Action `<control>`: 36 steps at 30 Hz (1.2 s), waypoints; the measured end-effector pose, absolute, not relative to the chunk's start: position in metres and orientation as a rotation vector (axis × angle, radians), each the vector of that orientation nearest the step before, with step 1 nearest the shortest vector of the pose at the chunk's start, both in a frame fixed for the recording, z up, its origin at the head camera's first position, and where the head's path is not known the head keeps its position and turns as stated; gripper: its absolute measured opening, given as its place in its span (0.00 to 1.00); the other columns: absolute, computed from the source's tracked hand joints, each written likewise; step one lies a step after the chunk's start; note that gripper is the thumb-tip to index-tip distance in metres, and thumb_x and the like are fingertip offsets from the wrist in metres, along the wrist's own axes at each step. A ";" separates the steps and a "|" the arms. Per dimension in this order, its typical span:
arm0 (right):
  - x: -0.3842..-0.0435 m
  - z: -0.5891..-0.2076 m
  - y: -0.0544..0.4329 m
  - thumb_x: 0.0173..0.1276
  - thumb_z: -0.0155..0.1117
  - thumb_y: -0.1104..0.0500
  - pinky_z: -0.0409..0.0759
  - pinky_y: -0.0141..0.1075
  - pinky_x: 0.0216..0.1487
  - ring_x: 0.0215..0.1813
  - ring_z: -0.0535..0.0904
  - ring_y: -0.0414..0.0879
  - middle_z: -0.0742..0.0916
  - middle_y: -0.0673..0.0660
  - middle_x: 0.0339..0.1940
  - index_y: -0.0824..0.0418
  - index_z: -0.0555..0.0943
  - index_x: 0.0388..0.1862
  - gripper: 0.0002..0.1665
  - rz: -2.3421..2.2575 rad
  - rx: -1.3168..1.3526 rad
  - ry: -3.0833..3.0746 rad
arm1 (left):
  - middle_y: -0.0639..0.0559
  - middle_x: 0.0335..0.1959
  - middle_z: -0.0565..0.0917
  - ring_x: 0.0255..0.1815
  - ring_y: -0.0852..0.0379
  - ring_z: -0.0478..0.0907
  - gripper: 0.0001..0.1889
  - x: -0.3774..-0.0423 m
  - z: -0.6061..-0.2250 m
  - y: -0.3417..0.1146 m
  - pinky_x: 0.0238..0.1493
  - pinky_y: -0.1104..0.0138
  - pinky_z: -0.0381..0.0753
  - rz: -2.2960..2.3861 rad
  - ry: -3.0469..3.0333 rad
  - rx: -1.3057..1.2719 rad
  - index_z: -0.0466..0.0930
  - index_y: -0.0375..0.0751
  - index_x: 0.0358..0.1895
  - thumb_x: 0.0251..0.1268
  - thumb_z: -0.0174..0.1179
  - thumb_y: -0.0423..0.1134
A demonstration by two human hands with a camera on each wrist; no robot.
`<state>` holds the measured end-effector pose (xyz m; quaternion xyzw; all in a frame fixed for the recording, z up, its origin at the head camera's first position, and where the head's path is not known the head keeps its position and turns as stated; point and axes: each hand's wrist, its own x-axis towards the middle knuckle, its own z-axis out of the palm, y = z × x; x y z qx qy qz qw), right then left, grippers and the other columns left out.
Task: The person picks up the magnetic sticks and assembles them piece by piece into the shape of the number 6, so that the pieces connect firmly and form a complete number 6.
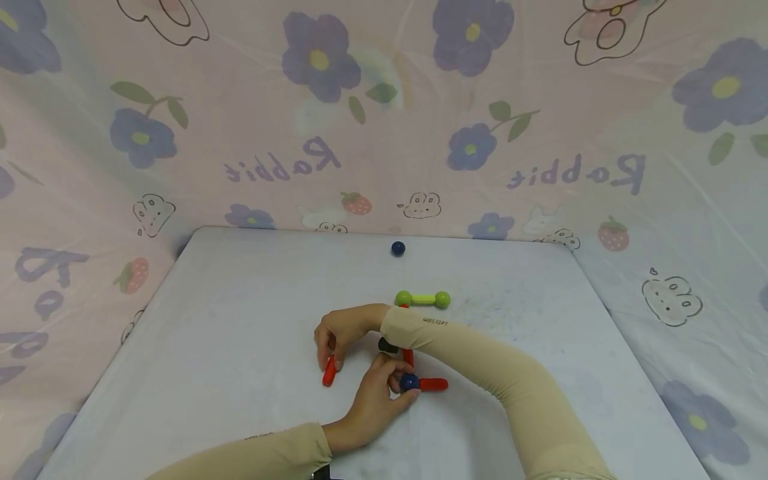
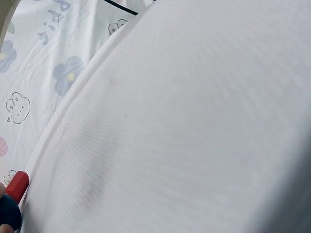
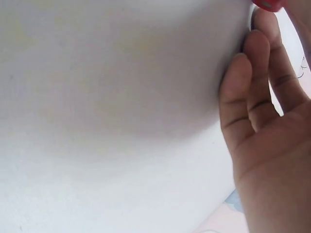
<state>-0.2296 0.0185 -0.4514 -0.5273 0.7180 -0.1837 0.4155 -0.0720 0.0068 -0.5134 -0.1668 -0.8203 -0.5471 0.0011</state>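
My left hand (image 1: 375, 403) pinches a dark blue ball (image 1: 409, 382) low over the white table. A red rod (image 1: 434, 385) sticks out to the right of that ball, and another red rod (image 1: 408, 358) runs away from it toward the back. In the left wrist view the ball (image 2: 9, 212) and a red rod (image 2: 18, 187) show at the lower left edge. Reaching across to the left, my right hand (image 1: 345, 330) pinches a separate red rod (image 1: 329, 372) between thumb and fingers. The right wrist view catches only the tip of this rod (image 3: 269, 4) above the curled fingers.
Behind the right forearm lies a green rod (image 1: 423, 299) with a green ball at each end; a red piece (image 1: 405, 307) meets its left ball. A dark blue ball (image 1: 398, 249) sits near the back edge. The white table (image 1: 258, 287) meets a flowered cloth backdrop (image 1: 384, 133).
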 end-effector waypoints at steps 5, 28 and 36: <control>-0.229 -0.453 0.019 0.51 0.79 0.65 0.77 0.21 0.42 0.38 0.79 0.29 0.89 0.47 0.36 0.56 0.90 0.38 0.14 -0.478 -1.303 1.807 | 0.57 0.42 0.74 0.34 0.64 0.72 0.17 -0.072 -0.513 0.007 0.39 0.76 0.74 -1.713 -2.577 -0.520 0.80 0.50 0.49 0.59 0.71 0.44; -0.249 -0.423 0.061 0.61 0.73 0.60 0.77 0.26 0.47 0.44 0.79 0.34 0.85 0.46 0.40 0.49 0.89 0.46 0.14 -0.588 -1.305 2.010 | 0.57 0.39 0.74 0.33 0.64 0.72 0.16 -0.073 -0.512 0.008 0.37 0.77 0.74 -1.703 -2.585 -0.508 0.81 0.48 0.48 0.57 0.72 0.43; -0.256 -0.408 0.110 0.63 0.71 0.60 0.81 0.31 0.47 0.44 0.80 0.39 0.87 0.45 0.41 0.45 0.88 0.46 0.13 -0.709 -1.170 2.127 | 0.57 0.39 0.74 0.32 0.65 0.72 0.16 -0.074 -0.512 0.008 0.36 0.77 0.74 -1.704 -2.596 -0.506 0.81 0.48 0.48 0.57 0.73 0.42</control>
